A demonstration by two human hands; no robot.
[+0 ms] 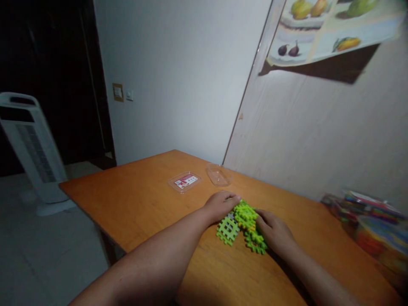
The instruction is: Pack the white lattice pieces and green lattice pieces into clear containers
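Your L hand & R hand flank the green pcs, can't tell if gripping, so uneven pressure cd prob scatter them.

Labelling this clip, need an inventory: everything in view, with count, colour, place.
toy pieces: several, count unclear, mostly green, between hands
plastic lid: 1, clear, far table
label: 1, red-white, on lid
plastic tub: 1, clear, right of lid
blurred items: count unclear, mixed colours, table's right
table: 1, orange-brown, centre
fan-like appliance: 1, white, floor left
wall plates: 2, whitish, wall
poster: 1, multicoloured, upper right
wall: white, behind table
floor: grey, left
left hand: 1, bare, at pieces' left
right hand: 1, bare, at pieces' right
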